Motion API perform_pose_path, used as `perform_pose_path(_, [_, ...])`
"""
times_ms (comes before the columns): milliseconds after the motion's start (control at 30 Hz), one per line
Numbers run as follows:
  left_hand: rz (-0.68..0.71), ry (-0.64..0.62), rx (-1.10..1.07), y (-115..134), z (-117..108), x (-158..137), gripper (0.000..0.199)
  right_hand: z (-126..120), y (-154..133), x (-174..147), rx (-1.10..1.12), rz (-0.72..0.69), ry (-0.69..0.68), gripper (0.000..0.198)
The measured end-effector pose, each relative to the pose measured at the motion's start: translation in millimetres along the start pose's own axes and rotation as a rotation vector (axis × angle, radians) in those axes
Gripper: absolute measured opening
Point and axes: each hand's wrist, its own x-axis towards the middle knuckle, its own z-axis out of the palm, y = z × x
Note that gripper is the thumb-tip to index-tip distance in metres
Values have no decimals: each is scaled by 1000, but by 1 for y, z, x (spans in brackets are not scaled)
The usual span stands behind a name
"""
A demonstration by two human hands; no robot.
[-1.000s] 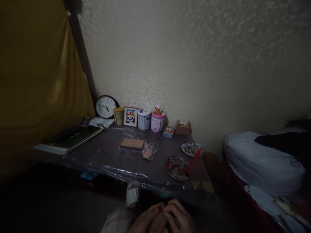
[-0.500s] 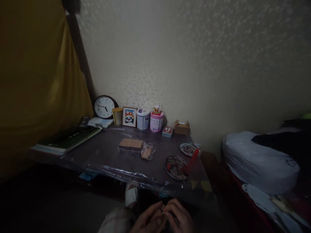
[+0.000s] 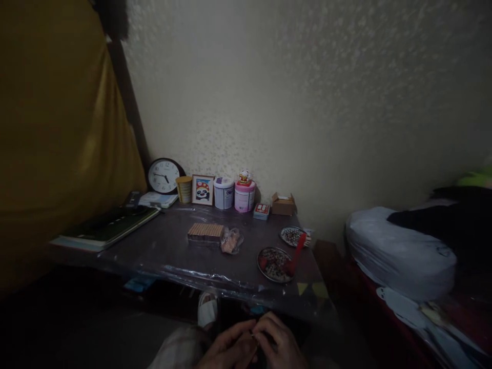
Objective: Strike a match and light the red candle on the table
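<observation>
Because the light is dim and our 2 hands crowd together at the bottom of the view, we see only a sliver of the small, narrow, pale piece (image 3: 253,335) between our fingertips, and we cannot make out its material. It sits on our side of the near edge of the grey-brown table draped in clear plastic (image 3: 157,251). The thumb and forefinger of our right hand (image 3: 277,339) appear to pinch it; the fingers of our left hand (image 3: 232,344) curl in close against it, though we cannot tell whether they grip something more underneath. We judge the piece light and easily dropped, so a fingertip pinch near its end should suit it better than a full-hand grasp; whether it is stiff or soft, we cannot say. Well apart, on the table, lie a tan, ribbed rectangular block (image 3: 205,232) and a knotted clear plastic bag with pinkish contents (image 3: 231,241).
</observation>
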Motion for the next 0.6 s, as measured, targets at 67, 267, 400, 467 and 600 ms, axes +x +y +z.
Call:
perform_pose_path(67, [20, -32, 20, 2, 0, -2, 45, 0, -2, -1, 23, 6, 2, 17])
perform_pose_path(267, [11, -59, -18, 2, 1, -11, 50, -2, -10, -5, 78, 36, -5, 16])
perform_pose_path(400, [59, -103, -4, -8, -2, -15, 46, 1, -11, -11, 96, 10, -2, 15])
perform_pose_path(467, [63, -139, -18, -14, -5, -14, 49, 3, -10, -14, 113, 8, 10, 15])
perform_pose_path(600, [34, -95, -48, -23, -7, -17, 53, 8, -5, -18, 132, 12, 19, 14])
